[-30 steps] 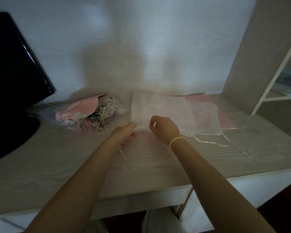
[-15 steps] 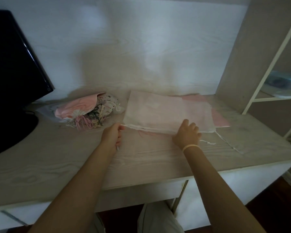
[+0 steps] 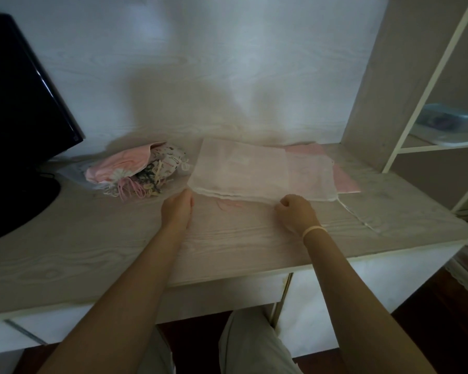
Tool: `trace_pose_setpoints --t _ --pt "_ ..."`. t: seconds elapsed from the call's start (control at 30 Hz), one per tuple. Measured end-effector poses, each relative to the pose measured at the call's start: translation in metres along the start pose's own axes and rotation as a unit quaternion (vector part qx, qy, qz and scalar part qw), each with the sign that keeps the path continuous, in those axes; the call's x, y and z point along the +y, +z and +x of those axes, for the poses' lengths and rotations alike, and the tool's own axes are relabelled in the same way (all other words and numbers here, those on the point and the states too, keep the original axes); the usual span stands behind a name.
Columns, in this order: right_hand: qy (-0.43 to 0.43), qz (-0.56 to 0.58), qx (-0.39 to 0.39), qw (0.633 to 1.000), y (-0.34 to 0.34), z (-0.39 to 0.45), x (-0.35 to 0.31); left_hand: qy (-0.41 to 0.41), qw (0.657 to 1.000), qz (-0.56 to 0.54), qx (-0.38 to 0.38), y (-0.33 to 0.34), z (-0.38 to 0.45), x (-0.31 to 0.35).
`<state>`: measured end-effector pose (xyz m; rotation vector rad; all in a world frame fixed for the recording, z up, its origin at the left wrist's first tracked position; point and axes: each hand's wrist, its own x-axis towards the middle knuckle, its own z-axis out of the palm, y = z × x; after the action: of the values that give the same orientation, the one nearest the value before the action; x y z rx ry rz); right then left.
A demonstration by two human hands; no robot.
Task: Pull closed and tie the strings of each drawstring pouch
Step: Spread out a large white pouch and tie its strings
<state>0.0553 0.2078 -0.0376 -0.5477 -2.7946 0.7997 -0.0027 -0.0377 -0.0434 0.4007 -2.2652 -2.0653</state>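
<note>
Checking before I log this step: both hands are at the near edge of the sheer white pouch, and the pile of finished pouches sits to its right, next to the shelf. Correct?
Not quite. The head view shows the pile of finished pouches to the left of the sheer white pouch, toward the black monitor, not next to the shelf. The left hand and right hand are indeed at the pouch's near edge.

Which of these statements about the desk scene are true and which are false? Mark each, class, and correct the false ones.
1. The white pouch lies flat on the desk. True.
2. The left hand is at the pouch's right corner. False: it is at the near left corner.
3. A pile of pouches sits left of the white pouch. True.
4. The monitor stands at the desk's right end. False: it stands at the left.
5. The right hand has a band at its wrist. True.
</note>
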Motion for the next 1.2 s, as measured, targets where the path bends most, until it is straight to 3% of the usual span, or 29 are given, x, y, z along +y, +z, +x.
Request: trace_pose_setpoints --t 0.07,0.17,0.37,0.5,0.57,0.63,0.7,0.87,1.0,1.2 --pt "-0.013 0.202 -0.008 0.979 -0.002 -0.003 -0.001 -0.041 0.997 -0.062 -0.009 0.001 0.0 0.0" --pt "0.021 0.422 -0.029 0.906 -0.005 -0.005 -0.003 -0.099 0.977 -0.189 -0.02 0.002 0.0 0.0" --pt "0.101 0.519 -0.047 0.847 -0.001 0.008 0.0 -0.122 0.963 -0.241 0.017 -0.001 0.008 0.004" --pt "0.225 0.651 0.028 0.724 0.003 0.017 0.015 -0.151 0.951 -0.26 0.073 -0.004 0.012 0.004" --pt "0.259 0.658 0.092 0.701 0.0 0.021 0.018 -0.151 0.943 -0.279 0.104 -0.004 0.014 0.005" --pt "0.255 0.631 0.115 0.724 0.0 0.02 0.015 -0.139 0.94 -0.281 0.132 -0.003 0.014 0.005" --pt "0.221 0.59 0.107 0.77 0.002 0.018 0.009 -0.109 0.952 -0.246 0.145 0.001 0.011 0.008" --pt "0.106 0.514 0.089 0.846 0.005 0.015 -0.009 0.005 0.987 -0.145 0.068 0.017 0.004 0.029" --pt "0.047 0.491 0.072 0.867 0.007 0.014 -0.023 0.06 0.976 -0.193 -0.075 0.021 -0.007 0.045" --pt "-0.012 0.474 0.057 0.879 0.004 0.013 -0.04 0.14 0.978 0.005 -0.157 0.021 -0.012 0.04"
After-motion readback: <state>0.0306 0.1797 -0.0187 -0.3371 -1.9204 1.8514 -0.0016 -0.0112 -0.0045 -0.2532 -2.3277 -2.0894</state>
